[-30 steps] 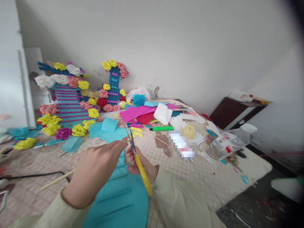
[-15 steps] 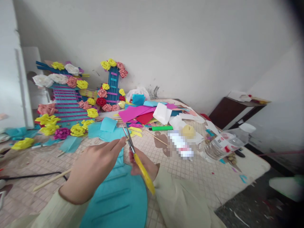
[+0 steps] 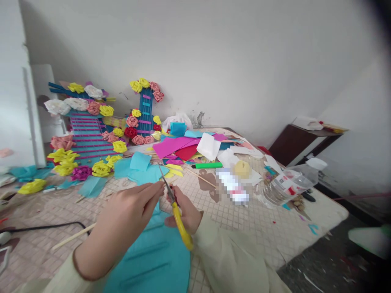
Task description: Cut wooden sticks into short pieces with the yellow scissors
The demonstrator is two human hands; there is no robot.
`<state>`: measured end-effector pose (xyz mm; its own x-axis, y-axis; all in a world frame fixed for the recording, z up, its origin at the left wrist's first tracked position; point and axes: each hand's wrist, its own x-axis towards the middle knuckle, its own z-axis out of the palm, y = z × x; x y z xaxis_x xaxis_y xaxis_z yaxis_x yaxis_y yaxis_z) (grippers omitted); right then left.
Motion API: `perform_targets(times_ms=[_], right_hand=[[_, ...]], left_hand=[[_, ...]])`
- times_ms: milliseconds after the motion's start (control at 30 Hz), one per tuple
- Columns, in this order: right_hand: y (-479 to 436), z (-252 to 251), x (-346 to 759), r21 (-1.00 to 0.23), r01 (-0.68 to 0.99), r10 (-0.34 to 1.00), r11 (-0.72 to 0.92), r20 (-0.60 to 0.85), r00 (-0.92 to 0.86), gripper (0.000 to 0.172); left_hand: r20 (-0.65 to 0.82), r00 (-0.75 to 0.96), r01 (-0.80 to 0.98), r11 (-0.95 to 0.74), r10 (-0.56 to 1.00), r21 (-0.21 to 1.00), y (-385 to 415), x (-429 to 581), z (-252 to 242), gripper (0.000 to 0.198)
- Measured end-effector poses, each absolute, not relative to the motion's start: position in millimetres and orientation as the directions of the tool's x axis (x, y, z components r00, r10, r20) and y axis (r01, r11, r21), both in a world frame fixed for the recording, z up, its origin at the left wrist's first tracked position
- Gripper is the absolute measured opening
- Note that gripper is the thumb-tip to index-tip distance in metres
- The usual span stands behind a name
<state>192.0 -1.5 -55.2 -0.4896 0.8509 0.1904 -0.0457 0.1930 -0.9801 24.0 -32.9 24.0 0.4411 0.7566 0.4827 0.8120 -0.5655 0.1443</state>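
My right hand (image 3: 183, 209) is closed around yellow-handled scissors (image 3: 180, 221), their blades pointing up and away and lying nearly together. Beside the blades, the fingers of my left hand (image 3: 131, 207) are pinched together. A thin wooden stick (image 3: 73, 237) comes out from behind that hand to the lower left and appears held in it; its other end is hidden by the fingers. Below both hands lies a turquoise paper-covered, guitar-like shape (image 3: 152, 256) with rounded edges and raised ridges across it.
Guitar-like shapes with paper flowers, one (image 3: 88, 140) left and one (image 3: 146, 112) further right, lean at the back. Coloured paper (image 3: 174, 146), a green marker (image 3: 208, 165) and a clear bottle (image 3: 287, 183) lie on the table. A black cord (image 3: 45, 226) runs at left.
The scissor blades have gone from parted to nearly together. The wooden stick and my left hand have shifted slightly right, and the scissors' handles have turned a little.
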Motion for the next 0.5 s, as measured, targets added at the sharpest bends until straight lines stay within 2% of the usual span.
perform_targets(times_ms=[200,367,500], right_hand=[[-5.3,-60.1,188.0,-0.988,-0.153,0.807,0.03,0.114,-0.58,0.06],[-5.8,-60.5,188.1,-0.989,-0.141,0.816,0.033,0.108,-0.567,0.055],[-5.5,-61.8,188.1,-0.996,-0.063,0.841,0.063,0.087,-0.534,0.046]], left_hand=[[0.514,0.457,0.852,-0.523,0.726,-0.019,-31.2,25.2,21.0,0.034],[0.478,0.485,0.848,-0.527,0.732,-0.053,-30.2,25.2,21.3,0.032],[0.442,0.508,0.846,-0.525,0.739,-0.094,-29.1,23.1,21.9,0.031]])
